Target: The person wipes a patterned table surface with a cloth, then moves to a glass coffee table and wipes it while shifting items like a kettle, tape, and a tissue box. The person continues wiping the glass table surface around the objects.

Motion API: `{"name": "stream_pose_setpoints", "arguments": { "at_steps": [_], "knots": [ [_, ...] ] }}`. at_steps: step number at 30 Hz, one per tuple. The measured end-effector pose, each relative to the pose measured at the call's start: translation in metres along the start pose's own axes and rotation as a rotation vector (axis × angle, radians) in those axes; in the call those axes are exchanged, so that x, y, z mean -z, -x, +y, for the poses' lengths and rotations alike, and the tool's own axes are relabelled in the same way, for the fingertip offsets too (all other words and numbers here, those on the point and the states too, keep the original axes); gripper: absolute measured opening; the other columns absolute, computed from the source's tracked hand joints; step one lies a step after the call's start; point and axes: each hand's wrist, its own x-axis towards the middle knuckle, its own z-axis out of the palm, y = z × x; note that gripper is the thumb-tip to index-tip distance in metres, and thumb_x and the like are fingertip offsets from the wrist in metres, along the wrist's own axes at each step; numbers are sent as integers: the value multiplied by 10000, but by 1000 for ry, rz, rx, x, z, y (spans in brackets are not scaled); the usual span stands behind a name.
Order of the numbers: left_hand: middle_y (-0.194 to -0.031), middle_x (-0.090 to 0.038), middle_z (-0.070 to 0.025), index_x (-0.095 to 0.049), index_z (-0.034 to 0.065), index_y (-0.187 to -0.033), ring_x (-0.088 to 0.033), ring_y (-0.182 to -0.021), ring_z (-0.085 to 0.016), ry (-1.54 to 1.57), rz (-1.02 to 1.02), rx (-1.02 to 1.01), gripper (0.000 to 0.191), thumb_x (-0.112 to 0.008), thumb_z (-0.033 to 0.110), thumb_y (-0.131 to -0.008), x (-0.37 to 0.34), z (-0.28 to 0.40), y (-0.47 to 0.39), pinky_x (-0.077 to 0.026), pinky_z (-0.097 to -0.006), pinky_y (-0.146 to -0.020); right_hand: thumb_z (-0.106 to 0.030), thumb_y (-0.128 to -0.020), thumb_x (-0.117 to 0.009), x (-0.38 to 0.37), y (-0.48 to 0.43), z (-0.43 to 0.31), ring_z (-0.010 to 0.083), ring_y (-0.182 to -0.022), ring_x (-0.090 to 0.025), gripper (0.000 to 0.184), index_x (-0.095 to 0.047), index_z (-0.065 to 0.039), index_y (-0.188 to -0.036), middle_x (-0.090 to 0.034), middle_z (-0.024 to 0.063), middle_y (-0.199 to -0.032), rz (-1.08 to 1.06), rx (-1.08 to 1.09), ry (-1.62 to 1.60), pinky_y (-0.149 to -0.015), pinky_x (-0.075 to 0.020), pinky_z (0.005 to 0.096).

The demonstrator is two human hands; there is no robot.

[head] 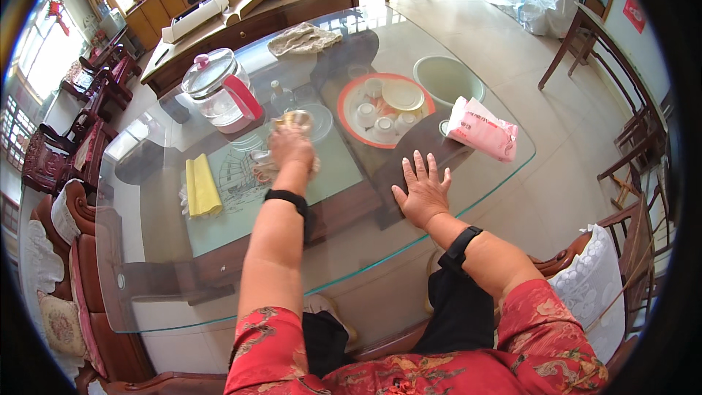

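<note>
My left hand [292, 145] reaches over the middle of the glass tabletop, its fingers closed around a small gold-and-clear object [296, 119] whose kind I cannot tell. Beneath that wrist lies a crumpled pale cloth [264, 163]. My right hand [425, 192] rests palm down on the glass near the front edge, fingers spread and holding nothing. Beyond the left hand stand a glass kettle [216, 96] with a pink handle and a small clear bottle [282, 97]. A clear round lid or dish [318, 123] is beside the held object. A folded yellow cloth [202, 185] lies at the left.
A red-rimmed tray [344, 127] holds several white cups and a bowl. Right of it are a pale green basin [448, 79] and a pink tissue pack [482, 130]. A beige cloth [304, 39] lies at the far edge. Behind, a wooden table [263, 16] carries open cardboard boxes.
</note>
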Motion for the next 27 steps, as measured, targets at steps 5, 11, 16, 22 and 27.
{"name": "stream_pose_setpoints", "arguments": {
  "at_steps": [5, 11, 16, 22, 27],
  "knots": [
    [-1593, -348, -28, -426, 245, -1498, -246, -1500, -276, -124, -177, -283, 478, -383, 321, -1028, -8, 82, 50, -216, -472, -1210, -507, -940, -515, 5, 1, -2, 342, -1502, -173, 694, -377, -151, -1519, -253, 112, -1624, 19, -4, -6, -1148, -116, 650],
    [-1535, -418, -110, -504, 174, -1437, -296, -1469, -322, 74, -209, -589, 518, -556, 256, -928, -1, 108, 141, -247, -453, -1189, -541, -944, -475, 7, 0, -3, 325, -1509, -168, 667, -402, -199, -1512, -273, 91, -1622, -8, -33, -30, -1153, -103, 655],
    [-1461, -478, -141, -525, 150, -1388, -360, -1422, -355, 185, -123, -701, 515, -619, 241, -890, 15, 68, 195, -300, -487, -1156, -547, -926, -456, -2, -2, 1, 311, -1515, -169, 674, -403, -216, -1511, -266, 76, -1628, 13, -35, -21, -1157, -103, 649],
    [-1466, -463, -119, -551, 143, -1356, -375, -1408, -352, 149, -100, -818, 502, -647, 256, -877, 48, -6, 248, -322, -495, -1142, -476, -920, -522, -8, -2, 1, 304, -1493, -222, 647, -425, -198, -1496, -296, 65, -1615, 75, -22, 27, -1138, -158, 649],
    [-1450, -487, -148, -583, 149, -1340, -398, -1392, -368, 167, -65, -774, 536, -711, 209, -823, 79, -84, 271, -333, -471, -1148, -489, -927, -509, 0, 1, -2, 304, -1500, -203, 663, -400, -193, -1510, -292, 63, -1616, 33, -36, 25, -1153, -154, 644]
  ]
}}
